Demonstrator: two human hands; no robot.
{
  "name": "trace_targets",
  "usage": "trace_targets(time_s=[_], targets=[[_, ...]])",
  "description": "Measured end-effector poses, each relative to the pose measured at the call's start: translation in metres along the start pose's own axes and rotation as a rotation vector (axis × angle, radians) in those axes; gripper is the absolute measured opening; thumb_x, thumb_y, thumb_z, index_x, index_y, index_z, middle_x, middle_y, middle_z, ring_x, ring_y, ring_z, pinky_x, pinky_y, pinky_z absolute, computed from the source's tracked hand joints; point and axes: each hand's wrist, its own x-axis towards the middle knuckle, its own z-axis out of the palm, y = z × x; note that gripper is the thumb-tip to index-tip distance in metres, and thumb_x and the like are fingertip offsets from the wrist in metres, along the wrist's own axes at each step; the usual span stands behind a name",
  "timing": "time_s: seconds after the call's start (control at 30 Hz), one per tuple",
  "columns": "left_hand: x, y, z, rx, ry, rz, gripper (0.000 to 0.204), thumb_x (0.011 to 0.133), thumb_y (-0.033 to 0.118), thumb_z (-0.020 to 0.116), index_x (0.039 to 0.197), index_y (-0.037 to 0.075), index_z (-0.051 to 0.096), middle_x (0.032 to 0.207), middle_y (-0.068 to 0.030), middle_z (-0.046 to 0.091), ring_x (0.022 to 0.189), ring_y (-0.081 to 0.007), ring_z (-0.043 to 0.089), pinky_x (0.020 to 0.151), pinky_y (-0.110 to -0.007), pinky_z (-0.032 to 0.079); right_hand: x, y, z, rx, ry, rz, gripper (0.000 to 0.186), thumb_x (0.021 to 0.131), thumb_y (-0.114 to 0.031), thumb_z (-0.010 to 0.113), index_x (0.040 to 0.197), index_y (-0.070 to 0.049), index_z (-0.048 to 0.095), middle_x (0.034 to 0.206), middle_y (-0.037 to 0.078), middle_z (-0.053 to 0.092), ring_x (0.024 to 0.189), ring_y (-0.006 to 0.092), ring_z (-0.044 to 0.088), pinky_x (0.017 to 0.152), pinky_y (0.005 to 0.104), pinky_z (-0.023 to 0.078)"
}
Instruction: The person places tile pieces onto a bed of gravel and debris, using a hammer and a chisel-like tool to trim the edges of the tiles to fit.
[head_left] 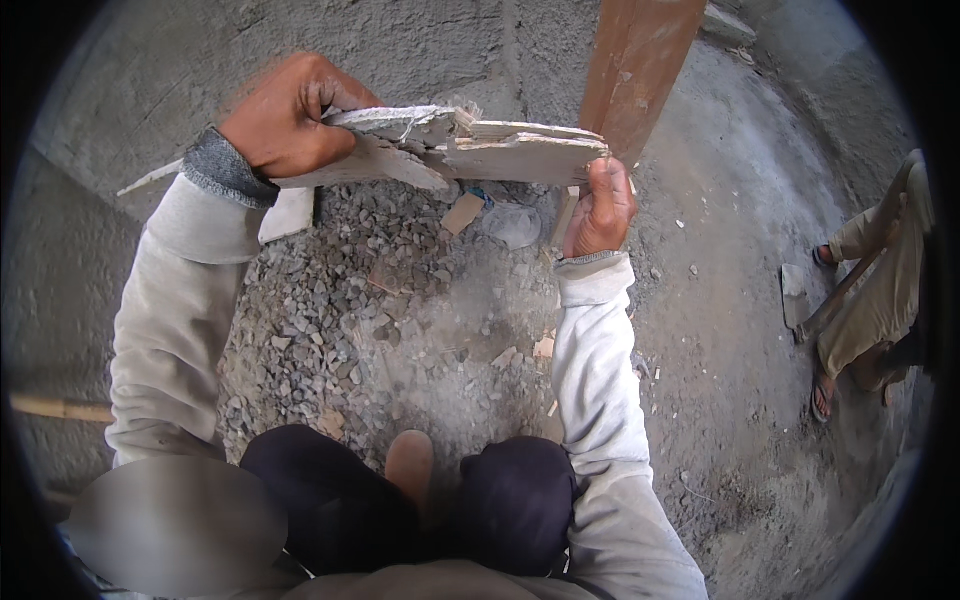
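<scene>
A broken, whitish board (525, 160) with splintered, layered edges spans the space in front of me, held up between both hands. My left hand (290, 120) is closed around its left part, where a jagged crack and torn strips show near the middle. A long thin end sticks out to the left behind my wrist. My right hand (603, 208) pinches the board's right end, thumb upward. The fingers behind the board are partly hidden.
Grey gravel (340, 290) covers the ground below, with a clear plastic bag (512, 226) on it. A brown post (640, 70) rises beyond my right hand, before a rough grey wall (400, 50). At far right stands a person (880, 280) beside a long-handled shovel (795, 295).
</scene>
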Motion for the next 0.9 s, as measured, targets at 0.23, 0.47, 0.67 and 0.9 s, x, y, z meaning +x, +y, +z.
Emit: trace_targets(time_s=[0.23,0.47,0.67,0.9], targets=[[0.004,0.002,-0.007,0.043,-0.025,-0.067,0.031,0.057,0.004,0.055,0.084,-0.003,0.068,0.064,-0.0141,0.064,0.049,-0.0189,0.056,0.053,-0.030,0.047,0.006,-0.048,-0.009,-0.240,-0.248,0.033,0.028,0.083,-0.020,0.064,0.102,-0.001,0.058,0.096,0.005,0.058,0.093,0.0150,0.053,0.084,0.0294,0.041],[0.020,-0.007,-0.008,-0.027,-0.025,-0.141,0.026,0.059,0.005,0.055,0.080,-0.002,0.069,0.056,-0.0060,0.058,0.043,-0.0122,0.046,0.046,-0.029,0.042,0.037,-0.090,-0.011,-1.149,-0.559,-0.535,0.029,0.072,-0.008,0.070,0.098,-0.003,0.059,0.091,0.010,0.056,0.081,0.0230,0.060,0.066,0.0333,0.048],[0.039,-0.015,-0.010,-0.021,-0.014,-0.070,0.030,0.060,-0.001,0.050,0.085,-0.009,0.066,0.060,-0.0059,0.060,0.048,-0.0097,0.046,0.046,-0.026,0.041,0.062,-0.085,0.006,-1.396,-0.542,-0.743,0.016,0.071,-0.009,0.070,0.083,-0.003,0.060,0.084,0.008,0.052,0.078,0.0248,0.057,0.064,0.0354,0.047],[0.067,-0.034,-0.031,-0.187,-0.105,-0.275,0.007,0.069,0.001,0.056,0.065,0.001,0.062,0.055,-0.0014,0.058,0.049,-0.0112,0.052,0.048,-0.027,0.041,0.075,-0.057,-0.003,-1.337,-0.426,-0.986,0.015,0.070,-0.008,0.070,0.082,-0.004,0.062,0.077,0.007,0.050,0.072,0.0226,0.055,0.061,0.0335,0.047]])
